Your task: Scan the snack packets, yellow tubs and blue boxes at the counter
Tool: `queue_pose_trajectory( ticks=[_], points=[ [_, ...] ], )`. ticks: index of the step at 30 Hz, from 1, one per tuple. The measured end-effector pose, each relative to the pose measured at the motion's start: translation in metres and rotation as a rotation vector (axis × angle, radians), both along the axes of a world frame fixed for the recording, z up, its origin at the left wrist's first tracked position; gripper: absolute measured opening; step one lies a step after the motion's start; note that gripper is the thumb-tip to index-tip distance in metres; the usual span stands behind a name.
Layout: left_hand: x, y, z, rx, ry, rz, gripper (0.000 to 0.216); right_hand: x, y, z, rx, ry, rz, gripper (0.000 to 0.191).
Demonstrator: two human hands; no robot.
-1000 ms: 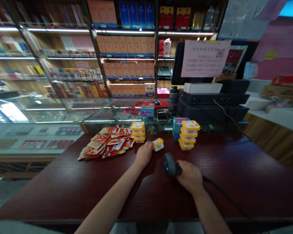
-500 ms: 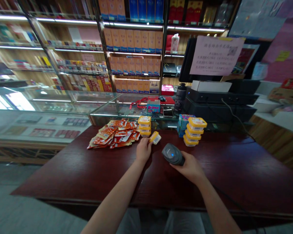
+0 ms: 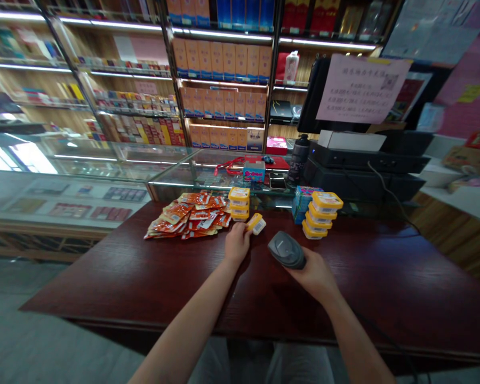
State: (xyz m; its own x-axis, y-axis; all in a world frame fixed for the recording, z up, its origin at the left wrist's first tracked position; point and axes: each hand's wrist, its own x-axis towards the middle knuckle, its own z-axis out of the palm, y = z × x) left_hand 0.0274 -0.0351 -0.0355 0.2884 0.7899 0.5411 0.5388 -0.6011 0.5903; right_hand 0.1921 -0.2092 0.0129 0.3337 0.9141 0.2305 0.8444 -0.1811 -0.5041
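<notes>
My left hand (image 3: 237, 242) grips a small yellow-lidded tub (image 3: 256, 224), tilted so that its barcode label shows. In my right hand (image 3: 314, 272) is a dark grey barcode scanner (image 3: 287, 249), its head pointed towards the tub and a short gap away from it. Just behind my left hand stands a stack of similar yellow tubs (image 3: 239, 204). Left of that stack lies a heap of orange snack packets (image 3: 190, 216). A second stack of yellow tubs (image 3: 322, 214) rises on the right, beside blue patterned boxes (image 3: 303, 204).
The dark red wooden table (image 3: 176, 282) ends at a glass display counter (image 3: 208, 173). On the counter are a pink and blue box (image 3: 254, 172), a phone (image 3: 277, 182) and a black bottle (image 3: 299, 157). A monitor (image 3: 314, 98) bears a paper notice. Stocked shelves line the wall.
The blue light on the scanner's top has gone out. Both hands keep nearly the same place over the table, and the whole view has shifted slightly.
</notes>
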Motion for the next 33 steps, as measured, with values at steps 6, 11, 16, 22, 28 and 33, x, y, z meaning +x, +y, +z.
queue_pose_trajectory(
  ticks=[6, 11, 16, 22, 28, 33],
  points=[
    [0.0, 0.001, -0.001, 0.024, -0.005, -0.014, 0.006, 0.008, 0.003, -0.004, -0.123, -0.224, -0.075, 0.025],
    [-0.003, 0.001, -0.001, 0.086, -0.035, -0.095, 0.012, 0.016, 0.003, -0.025, -0.04, -0.275, -0.057, 0.036],
    [-0.006, -0.001, 0.013, 0.269, -0.066, -0.217, 0.019, 0.018, 0.0, -0.037, -0.022, -0.316, -0.036, 0.028],
    [-0.012, 0.032, 0.079, 0.436, -0.102, -0.165, 0.022, 0.021, 0.001, -0.042, -0.063, -0.313, -0.016, 0.021],
    [-0.026, 0.088, 0.119, 0.411, 0.045, -0.122, 0.023, 0.021, 0.002, -0.04, -0.107, -0.273, -0.006, 0.026],
    [-0.036, 0.107, 0.104, 0.349, 0.133, -0.165, 0.025, 0.021, 0.003, -0.04, -0.097, -0.26, -0.014, 0.026]
  ],
)
